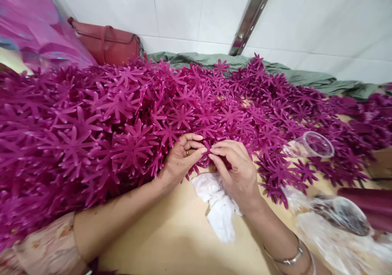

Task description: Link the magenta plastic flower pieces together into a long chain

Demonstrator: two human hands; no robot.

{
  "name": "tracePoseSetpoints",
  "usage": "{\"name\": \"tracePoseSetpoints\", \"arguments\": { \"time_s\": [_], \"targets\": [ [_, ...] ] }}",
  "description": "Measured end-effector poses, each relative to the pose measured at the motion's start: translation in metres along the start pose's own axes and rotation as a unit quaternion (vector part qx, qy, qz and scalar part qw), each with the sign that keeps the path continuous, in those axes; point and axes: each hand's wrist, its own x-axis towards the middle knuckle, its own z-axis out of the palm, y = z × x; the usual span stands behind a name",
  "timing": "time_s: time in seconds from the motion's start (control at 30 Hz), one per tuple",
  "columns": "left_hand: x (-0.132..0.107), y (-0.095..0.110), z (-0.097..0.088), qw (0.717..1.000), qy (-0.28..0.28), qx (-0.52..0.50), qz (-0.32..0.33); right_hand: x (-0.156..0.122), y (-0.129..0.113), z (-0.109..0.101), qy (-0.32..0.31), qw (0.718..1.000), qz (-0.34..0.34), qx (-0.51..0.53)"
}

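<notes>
Both hands meet at the near edge of a huge heap of magenta plastic star flowers (92, 132). The left hand (180, 158) and right hand (235, 169) pinch one flower (207, 146) between closed fingertips, apparently separating pieces; steady grip needed. A clear plastic cup (309, 145) lies tipped, seemingly empty.

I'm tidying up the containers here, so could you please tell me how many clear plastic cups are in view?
2. One clear cup lies tipped on the magenta flowers, right of the right hand. The other cup lies lower right among clear plastic wrap. The pile may hide others.
</notes>
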Motion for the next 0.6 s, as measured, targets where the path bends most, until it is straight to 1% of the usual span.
{"name": "tracePoseSetpoints", "arguments": {
  "time_s": [0.13, 0.27, 0.33, 0.4, 0.47, 0.53, 0.6],
  "targets": [
    [-0.0006, 0.0018, 0.0014, 1.000, -0.010, -0.007, -0.010, -0.0003, 0.0000, 0.0012, -0.003, 1.000, 0.023, 0.012],
    [-0.0014, 0.0025, 0.0020, 1.000, -0.012, -0.013, -0.025, -0.0004, 0.0034, 0.0005, -0.012, 1.000, 0.018, 0.006],
    [-0.0018, 0.0019, 0.0020, 1.000, -0.014, -0.002, -0.026, -0.0013, 0.0052, -0.0004, -0.010, 0.999, 0.035, 0.019],
    [-0.0021, 0.0008, 0.0020, 0.999, -0.018, 0.019, -0.021, -0.0027, 0.0064, -0.0019, -0.002, 0.994, 0.092, 0.051],
    [-0.0024, -0.0007, 0.0018, 0.999, -0.017, 0.041, -0.007, -0.0035, 0.0067, -0.0038, 0.025, 0.979, 0.176, 0.097],
    [-0.0028, -0.0018, 0.0015, 0.998, -0.013, 0.058, 0.019, -0.0029, 0.0064, -0.0056, 0.074, 0.953, 0.251, 0.152],
    [-0.0033, -0.0022, 0.0007, 0.995, -0.011, 0.079, 0.061, -0.0007, 0.0063, -0.0071, 0.122, 0.921, 0.298, 0.221]
  ]
}}
